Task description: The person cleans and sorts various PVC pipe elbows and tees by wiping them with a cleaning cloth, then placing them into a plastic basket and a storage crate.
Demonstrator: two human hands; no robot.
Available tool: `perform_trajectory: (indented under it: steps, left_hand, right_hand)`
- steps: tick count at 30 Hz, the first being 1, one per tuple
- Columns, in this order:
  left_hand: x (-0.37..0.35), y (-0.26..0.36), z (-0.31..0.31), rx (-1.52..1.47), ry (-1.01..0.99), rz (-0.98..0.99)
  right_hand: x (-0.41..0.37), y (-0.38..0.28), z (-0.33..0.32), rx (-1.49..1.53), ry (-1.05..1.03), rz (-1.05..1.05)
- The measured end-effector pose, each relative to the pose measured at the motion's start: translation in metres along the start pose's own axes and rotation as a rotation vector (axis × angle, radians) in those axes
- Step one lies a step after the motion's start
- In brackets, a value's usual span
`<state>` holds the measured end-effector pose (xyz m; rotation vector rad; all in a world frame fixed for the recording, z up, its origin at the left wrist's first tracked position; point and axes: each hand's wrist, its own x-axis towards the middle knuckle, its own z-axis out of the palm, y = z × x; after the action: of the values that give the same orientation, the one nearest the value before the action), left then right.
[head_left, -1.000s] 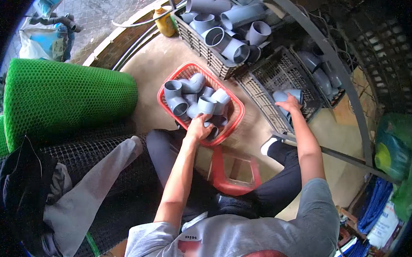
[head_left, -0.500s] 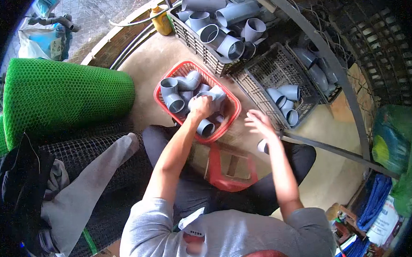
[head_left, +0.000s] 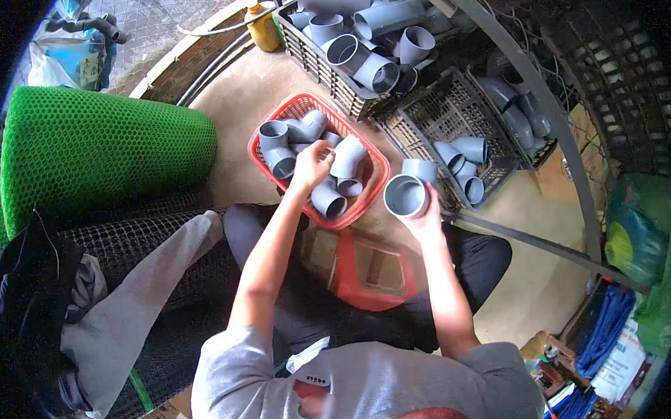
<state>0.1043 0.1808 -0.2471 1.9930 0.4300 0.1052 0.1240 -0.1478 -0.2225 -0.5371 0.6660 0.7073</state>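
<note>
- Lying at the far left, a roll of green mesh rests on the floor, with a roll of black mesh just beside it on the person's side and a grey cloth draped over the black roll
- A yellow bottle stands at the top, near the corner of the grey crate, which is heaped with large grey fittings
- The red basket sits on the floor just in front of the person's knees, partly filled with grey pipe pieces
- The left hand is down inside the red basket, its fingers bent over the pipe pieces and touching them; I cannot tell whether it grips one
- A red stool shows between the person's legs, below the basket
- The right hand holds a grey elbow from below with its fingers wrapped round it, just right of the red basket and near the dark crate; the elbow's round open mouth faces up at the camera
- The dark crate stands to the right of the basket and holds a few more elbows at its near end
- A green bag lies at the far right edge
</note>
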Motion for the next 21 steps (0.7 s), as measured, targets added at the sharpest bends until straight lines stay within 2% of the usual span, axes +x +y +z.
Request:
perform_trajectory:
  steps: [1, 3, 5, 7, 12, 14, 16, 17, 19, 21]
  left_hand:
    - [0.015, -0.029, 0.015, 0.069, -0.107, -0.139]
    - [0.037, -0.089, 0.056, 0.225, -0.168, -0.257]
    - [0.051, -0.117, 0.089, 0.352, -0.211, -0.337]
    - [0.056, -0.148, 0.122, 0.373, -0.239, -0.326]
    - [0.045, -0.132, 0.142, 0.319, -0.238, -0.516]
    - [0.046, -0.133, 0.132, 0.339, -0.233, -0.477]
    - [0.038, -0.126, 0.121, 0.359, -0.172, -0.439]
    - [0.037, -0.123, 0.115, 0.371, -0.177, -0.439]
    - [0.029, -0.121, 0.1, 0.174, -0.112, -0.515]
    - [0.006, -0.083, 0.079, 0.075, -0.043, -0.569]
  right_hand:
    - [-0.005, -0.002, -0.002, -0.009, 0.002, 0.002]
    - [-0.02, -0.006, -0.003, -0.175, 0.119, -0.024]
    - [-0.025, -0.009, -0.015, -0.158, 0.151, 0.012]
    - [-0.039, -0.015, -0.004, -0.258, 0.228, 0.029]
    - [-0.026, -0.065, 0.008, -0.509, 0.312, -0.004]
    - [0.004, -0.099, 0.007, -0.655, 0.266, -0.066]
    - [0.023, -0.123, 0.039, -0.72, 0.361, -0.249]
    - [0.069, -0.149, 0.01, -0.836, 0.437, -0.324]
    - [0.093, -0.175, 0.046, -0.946, 0.617, -0.371]
    - [0.124, -0.187, 0.066, -0.843, 0.648, -0.423]
